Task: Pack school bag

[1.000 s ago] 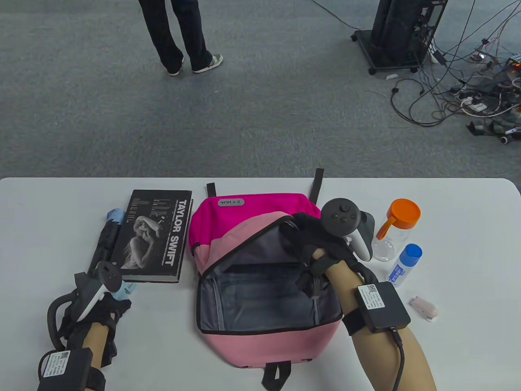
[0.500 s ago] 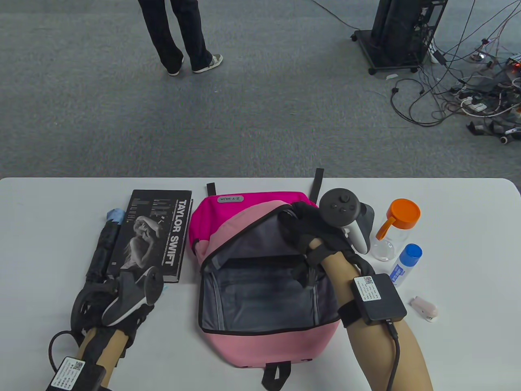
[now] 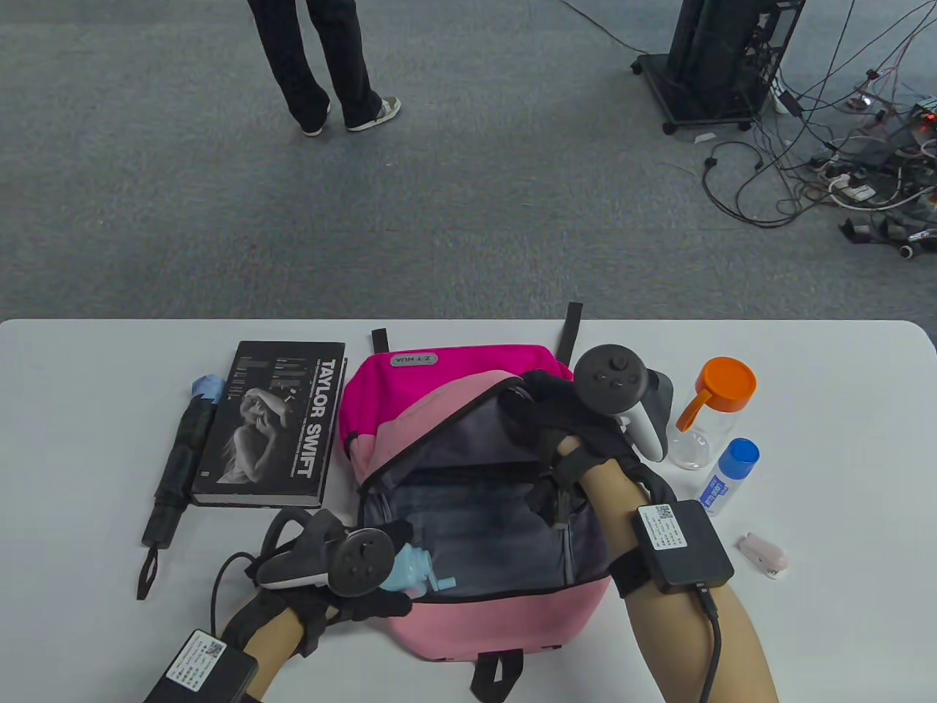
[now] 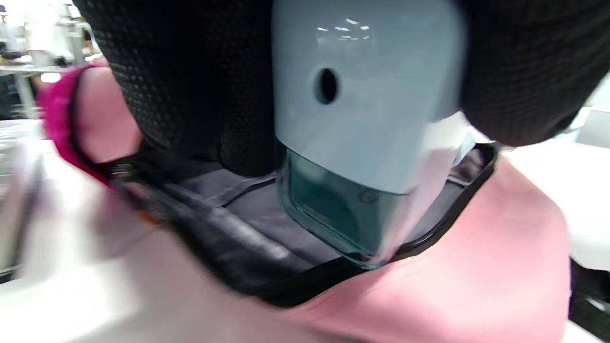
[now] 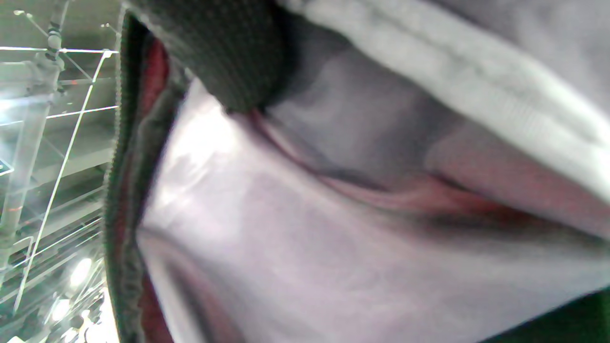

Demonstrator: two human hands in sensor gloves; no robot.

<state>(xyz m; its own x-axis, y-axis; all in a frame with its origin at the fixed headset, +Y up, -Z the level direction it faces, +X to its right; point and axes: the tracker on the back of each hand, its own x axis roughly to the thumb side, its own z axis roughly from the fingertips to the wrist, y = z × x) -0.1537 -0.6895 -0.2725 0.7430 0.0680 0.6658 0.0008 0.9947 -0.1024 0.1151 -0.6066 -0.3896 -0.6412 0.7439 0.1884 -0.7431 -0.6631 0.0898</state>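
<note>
A gloved finger [image 5: 228,52] hangs in from the top, pressed against the bag's pale lining [image 5: 295,247]. The dark zipper edge [image 5: 121,190] runs down the left; everything's blurred.

A white table [image 3: 88,410] with rounded corners fills the lower part of the table view, on grey carpet [image 3: 454,190]. A person's legs [image 3: 322,66] in dark trousers and light shoes stand at the far left. At the far right a black wheeled stand [image 3: 714,62] sits beside tangled cables [image 3: 842,168].
</note>
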